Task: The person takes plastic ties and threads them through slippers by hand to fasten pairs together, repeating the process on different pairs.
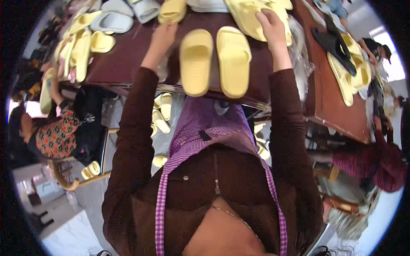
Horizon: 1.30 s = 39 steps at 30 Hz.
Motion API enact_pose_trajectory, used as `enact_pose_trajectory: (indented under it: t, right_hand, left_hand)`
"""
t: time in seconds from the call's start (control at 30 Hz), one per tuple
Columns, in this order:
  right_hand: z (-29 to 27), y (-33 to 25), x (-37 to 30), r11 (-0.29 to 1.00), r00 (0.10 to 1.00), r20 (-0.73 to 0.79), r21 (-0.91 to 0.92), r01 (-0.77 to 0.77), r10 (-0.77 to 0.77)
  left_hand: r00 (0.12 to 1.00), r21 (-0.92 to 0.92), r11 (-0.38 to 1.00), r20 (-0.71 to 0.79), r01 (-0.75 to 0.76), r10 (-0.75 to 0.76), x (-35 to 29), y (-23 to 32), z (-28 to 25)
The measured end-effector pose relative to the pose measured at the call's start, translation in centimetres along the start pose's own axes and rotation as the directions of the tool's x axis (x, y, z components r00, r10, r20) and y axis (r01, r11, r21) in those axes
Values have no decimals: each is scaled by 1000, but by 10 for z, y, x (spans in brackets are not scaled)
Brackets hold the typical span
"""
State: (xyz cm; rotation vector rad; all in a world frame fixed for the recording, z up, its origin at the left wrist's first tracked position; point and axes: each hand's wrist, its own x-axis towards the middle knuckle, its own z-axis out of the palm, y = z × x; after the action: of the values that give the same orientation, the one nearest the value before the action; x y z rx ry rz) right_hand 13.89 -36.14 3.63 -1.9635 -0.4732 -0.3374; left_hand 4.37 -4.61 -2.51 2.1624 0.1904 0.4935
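Two pale yellow slide slippers lie side by side on the dark red table in front of me, the left slipper (196, 70) and the right slipper (234, 70), both near its front edge. My left hand (163, 42), slightly blurred, reaches forward with its fingers closed at the near end of another yellow slipper (172, 9). Over a group of yellow slippers (244, 20) at the far right is my right hand (273, 30). Its thumb and fingers are bent against one of them, and part of the grip is hidden.
Grey slippers (112, 22) and more yellow slippers (80, 55) lie along the table's (115, 64) left side. Clear plastic wrapping (300, 59) lies at right. A second table (337, 113) bears slippers and a black item (337, 47). People sit on both sides; slippers (161, 113) lie below.
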Motion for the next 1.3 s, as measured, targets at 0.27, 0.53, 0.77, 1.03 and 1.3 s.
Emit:
enact_pose_trajectory:
  t: [0.27, 0.53, 0.77, 1.03, 1.3]
  right_hand:
    - [-106, -6, -100, 996, 978, -194, 76, -56, 70]
    - [-127, 19, -179, 949, 940, -136, 67, -307, 313]
    - [-89, 47, -180, 992, 999, 32, -118, 38, -34]
    - [-78, 102, -165, 917, 982, 100, -352, 188, -162]
    - [-75, 100, -160, 909, 984, 62, -377, 176, -165]
  left_hand:
    - [981, -248, 952, -121, -180, 153, -94, 89, 32]
    - [683, -328, 928, 638, -176, 355, -194, 97, 141]
    - [457, -219, 814, 887, 539, -65, -200, 98, 149]
    - [524, -215, 820, 843, 530, -118, -203, 66, 70]
    - [555, -259, 612, 750, 747, -360, -233, 11, -64]
